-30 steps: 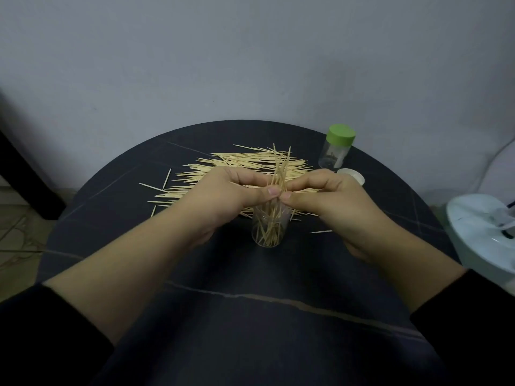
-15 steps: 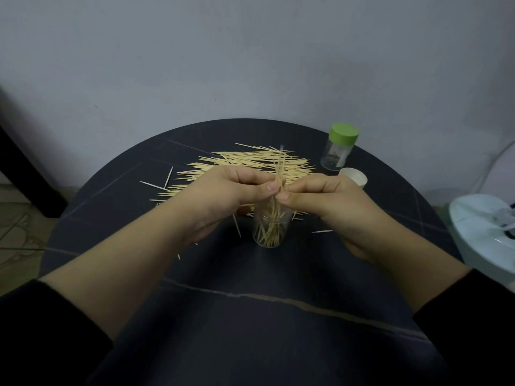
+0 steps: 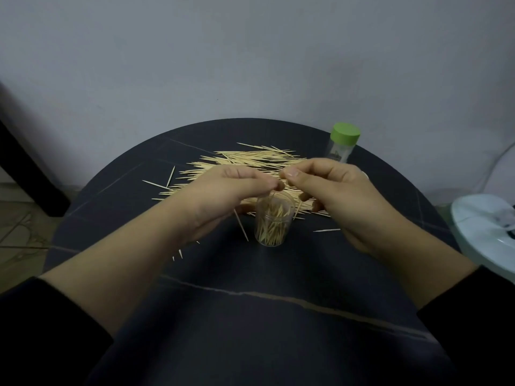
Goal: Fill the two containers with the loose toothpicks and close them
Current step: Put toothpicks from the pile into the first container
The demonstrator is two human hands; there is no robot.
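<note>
Wooden toothpicks (image 3: 272, 220) you held upright now sit inside the clear container (image 3: 288, 215); your left hand (image 3: 223, 190) and right hand (image 3: 334, 190) hover above, fingers curled, empty.

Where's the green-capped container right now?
Head view: the green-capped container stands upright at the far right of the table, just behind the right hand and right of the loose toothpick pile.

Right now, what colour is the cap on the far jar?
Light green cap, seen in head view.
</note>
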